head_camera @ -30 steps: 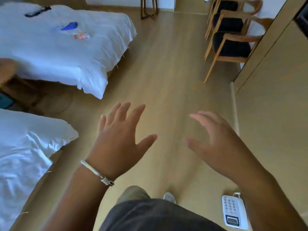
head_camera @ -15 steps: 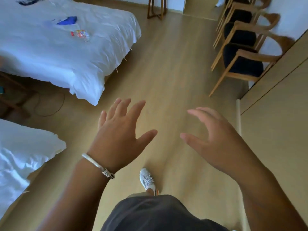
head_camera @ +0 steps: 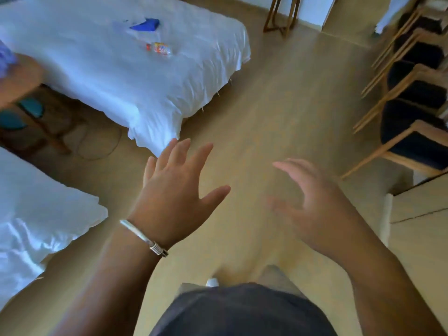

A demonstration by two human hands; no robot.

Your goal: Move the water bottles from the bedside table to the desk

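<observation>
Both my hands are held out over the wooden floor with fingers spread, and neither holds anything. My left hand, with a silver bracelet at the wrist, hovers near the corner of the far bed. My right hand is blurred, its fingers slightly bent. A small bottle with a red cap and a colourful label lies on that bed. The brown bedside table shows at the left edge between the two beds, blurred. No bottle can be made out on it.
A second white bed fills the lower left. A blue item lies on the far bed. Wooden chairs with dark seats line the right side. A light wooden surface stands at the right edge. A cable loops on the floor.
The view has swung left and forward, so the far bed and bedside table look nearer. Both hands stay spread and empty. The white telephone at lower right has left the view.
</observation>
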